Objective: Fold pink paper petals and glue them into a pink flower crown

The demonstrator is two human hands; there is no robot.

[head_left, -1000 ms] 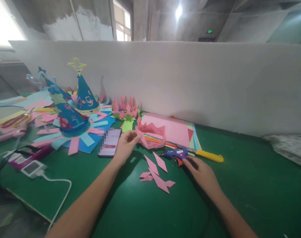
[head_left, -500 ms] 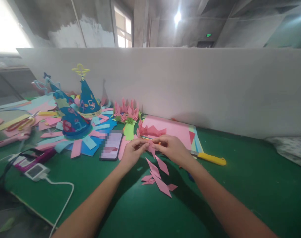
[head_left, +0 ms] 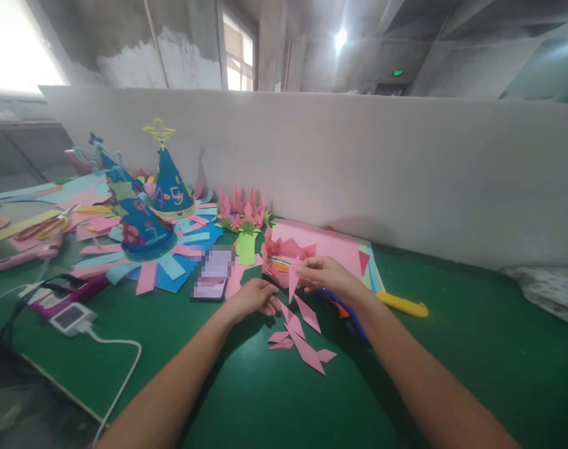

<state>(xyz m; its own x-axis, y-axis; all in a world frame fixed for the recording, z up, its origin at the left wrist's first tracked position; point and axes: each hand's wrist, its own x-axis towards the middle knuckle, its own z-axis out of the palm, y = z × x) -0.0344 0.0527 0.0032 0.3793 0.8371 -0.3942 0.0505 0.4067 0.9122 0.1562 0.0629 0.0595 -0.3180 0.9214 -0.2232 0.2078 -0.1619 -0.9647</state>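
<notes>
My right hand (head_left: 328, 277) pinches a pointed pink paper piece (head_left: 293, 280) upright between thumb and fingertips. Right behind it stands a pink paper crown (head_left: 288, 249) with a jagged top edge. My left hand (head_left: 255, 299) is low over the table, fingers loosely bent and apart, with nothing visible in them. Its fingertips are close to the tip of a pink paper diamond (head_left: 292, 319); whether they touch it I cannot tell. Several more folded pink diamonds, one long one (head_left: 308, 353) among them, lie loosely on the green table (head_left: 209, 399).
Left of my hands lies a phone (head_left: 213, 274). Blue cone hats (head_left: 171, 181), paper strips, scissors (head_left: 45, 226) and a power strip (head_left: 71, 296) with cables are farther left. A yellow handle (head_left: 403, 304) lies by my right forearm. Pink sheets (head_left: 340, 243) rest against the white partition (head_left: 405, 168).
Both hands were together at one pink piece. Now my left hand has let go and dropped toward the loose diamonds, while my right hand keeps the piece, turned more upright.
</notes>
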